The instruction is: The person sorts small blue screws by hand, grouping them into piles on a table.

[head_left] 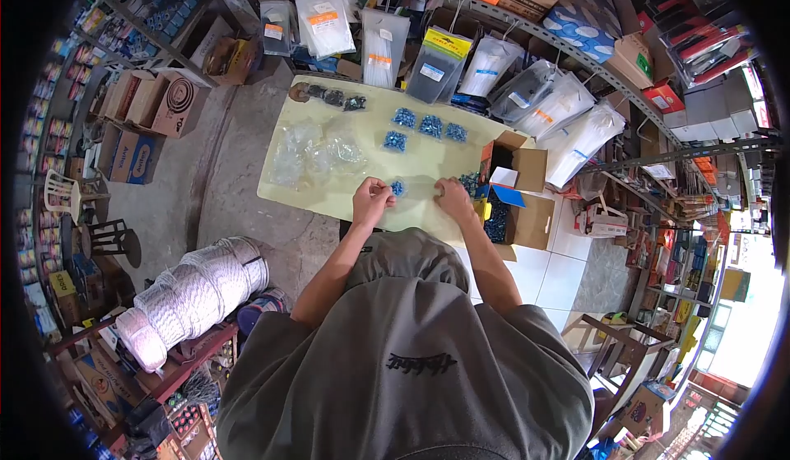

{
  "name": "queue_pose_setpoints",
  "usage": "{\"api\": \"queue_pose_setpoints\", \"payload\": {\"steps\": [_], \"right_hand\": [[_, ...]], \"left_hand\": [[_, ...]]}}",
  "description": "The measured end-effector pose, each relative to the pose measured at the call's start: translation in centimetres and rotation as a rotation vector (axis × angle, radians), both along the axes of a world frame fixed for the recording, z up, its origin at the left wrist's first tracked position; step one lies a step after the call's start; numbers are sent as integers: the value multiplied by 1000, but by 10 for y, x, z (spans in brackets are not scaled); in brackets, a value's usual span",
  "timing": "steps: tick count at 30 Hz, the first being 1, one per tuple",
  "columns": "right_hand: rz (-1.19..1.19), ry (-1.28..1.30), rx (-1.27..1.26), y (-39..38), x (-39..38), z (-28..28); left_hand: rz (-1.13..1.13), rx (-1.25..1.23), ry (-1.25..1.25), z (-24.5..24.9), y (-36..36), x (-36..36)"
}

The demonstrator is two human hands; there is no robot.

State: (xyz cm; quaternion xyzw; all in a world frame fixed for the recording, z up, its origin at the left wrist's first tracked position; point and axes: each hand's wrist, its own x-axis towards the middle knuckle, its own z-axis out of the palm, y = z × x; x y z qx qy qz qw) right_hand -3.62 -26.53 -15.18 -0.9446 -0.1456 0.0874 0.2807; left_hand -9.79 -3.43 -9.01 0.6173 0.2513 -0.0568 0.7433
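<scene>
My left hand (373,203) is closed at the left edge of a small clear bag of blue pieces (398,188), near the front of the pale yellow table. To its right, my right hand (455,201) has its fingers curled together low over the tabletop; what they hold, if anything, is too small to make out. Just beyond that hand is a heap of loose blue pieces (470,182). An open cardboard box (533,213) at the right holds many dark blue pieces (496,221). Farther back lie several filled bags of blue pieces (430,125).
Clear plastic bags (317,151) are spread over the table's left part, with bags of dark pieces (333,97) behind them. Packs of cable ties (440,63) hang along a metal rack at the back. A large rope roll (197,291) stands at the lower left.
</scene>
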Motion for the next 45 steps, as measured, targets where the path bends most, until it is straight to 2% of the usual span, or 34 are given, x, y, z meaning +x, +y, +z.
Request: {"api": "queue_pose_setpoints", "payload": {"steps": [2, 7, 9, 10, 12, 17, 21, 25, 31, 33, 34, 36, 37, 38, 40, 45], "right_hand": [[20, 7, 37, -5, -10, -17], [54, 43, 97, 3, -15, -9], [-76, 187, 373, 19, -11, 7], [-77, 187, 374, 27, -9, 19], [-129, 332, 719, 40, -7, 50], [-5, 382, 718, 58, -2, 91], [78, 365, 694, 61, 0, 84], [57, 359, 703, 56, 0, 84], [-66, 284, 650, 32, 6, 71], [-181, 204, 362, 15, 12, 50], [-181, 203, 362, 8, 11, 44], [-240, -50, -119, -3, 6, 34], [-268, 141, -127, -8, 6, 32], [-267, 140, -126, -11, 5, 27], [-237, -67, -190, -18, -1, 0], [-191, -145, -324, -15, -6, -20]], "left_hand": [[20, -7, -20, 1, 1, 0], [14, -26, -8, 4, 1, -1], [20, -17, -2, 3, 1, 0], [24, -9, 5, 2, 0, 0], [20, -36, 1, -2, 1, 0], [1, -33, 16, 2, 0, 2], [-15, -11, 29, 5, 0, 2], [-17, 0, 27, 7, -1, 3], [-28, -19, 36, 7, -2, 4], [-27, -11, 32, 1, -1, 5], [-25, -2, 28, 0, -1, 5], [-25, 7, 27, 0, 0, 5], [-26, 16, 27, 1, 0, 5], [-25, 16, 26, 2, 0, 5], [-21, -9, 29, 3, 1, 4], [-7, -18, 32, 3, 2, 2]]}}
